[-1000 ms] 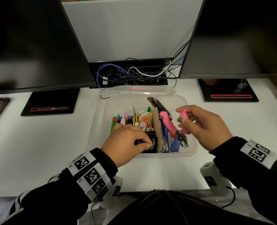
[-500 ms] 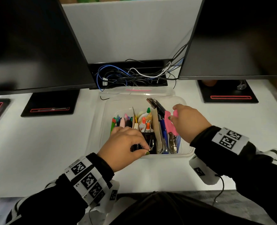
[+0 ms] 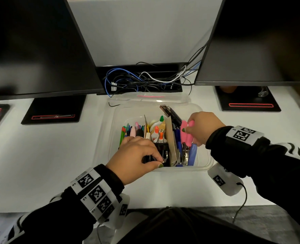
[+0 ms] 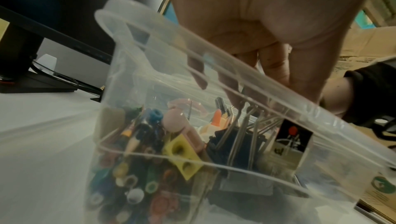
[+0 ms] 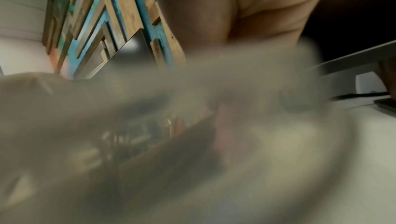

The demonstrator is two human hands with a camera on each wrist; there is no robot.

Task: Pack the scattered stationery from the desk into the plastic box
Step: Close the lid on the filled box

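White table (image 3: 40,155) fills the middle band of the head view, with two dark monitors (image 3: 36,44) across the upper left and upper right corners and a tangle of cables (image 3: 142,80) between them at upper centre. Just below the cables sits the clear plastic box (image 3: 205,161), centre frame, its lid (image 3: 145,98) lying flat right behind it. Inside the box, pens and markers (image 3: 130,129) stand packed on the left side, glue bottles (image 3: 156,131) in the middle, and a brown cardboard divider (image 3: 170,138) stands upright right of them.

Lower centre, the left hand (image 3: 137,155) reaches over the near wall of the box, thumb and forefinger pinching the wire handles of a black binder clip (image 3: 161,152); the left wrist view shows the fingers (image 4: 276,68) pointing down onto those wires through the wall.

Right of centre, the right hand (image 3: 203,127) is curled round the pink handles of a pair of pliers (image 3: 186,136), whose metal nose points down inside the right compartment beside blue pens (image 3: 192,152). The right wrist view is too blurred to add detail.
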